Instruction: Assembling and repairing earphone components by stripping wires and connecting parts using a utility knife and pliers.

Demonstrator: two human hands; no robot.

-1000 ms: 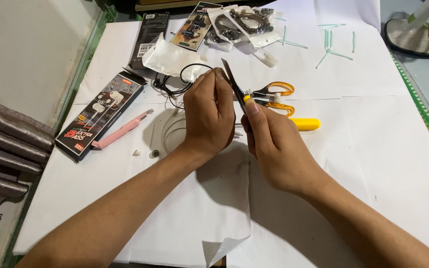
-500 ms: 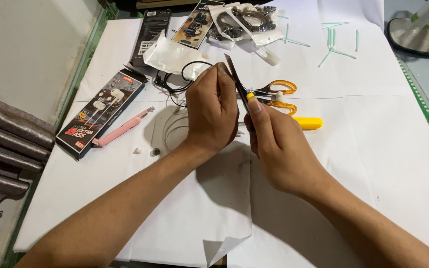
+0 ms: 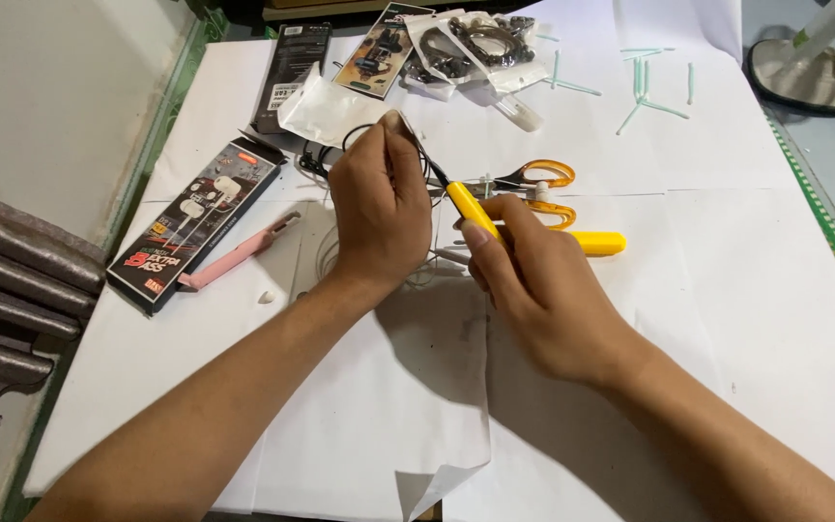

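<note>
My left hand (image 3: 379, 208) is closed around a thin black cable (image 3: 355, 135) and a small white piece at its fingertips, held above the white paper-covered table (image 3: 707, 319). My right hand (image 3: 533, 280) grips a yellow-handled tool (image 3: 461, 198) whose dark tip points up at the left fingertips. Orange-handled scissors (image 3: 538, 188) lie just behind the right hand. A yellow cap or marker (image 3: 599, 243) lies to its right.
A black earphone box (image 3: 195, 222) and a pink utility knife (image 3: 239, 253) lie at the left. Several earphone packets (image 3: 437, 43) and a white pouch (image 3: 326, 101) sit at the back. Pale green tubes (image 3: 645, 87) are scattered back right. A fan base (image 3: 809, 72) stands far right.
Both hands have risen a little and the yellow tool's tip has tilted toward the left fingertips. Items on the table stay in place.
</note>
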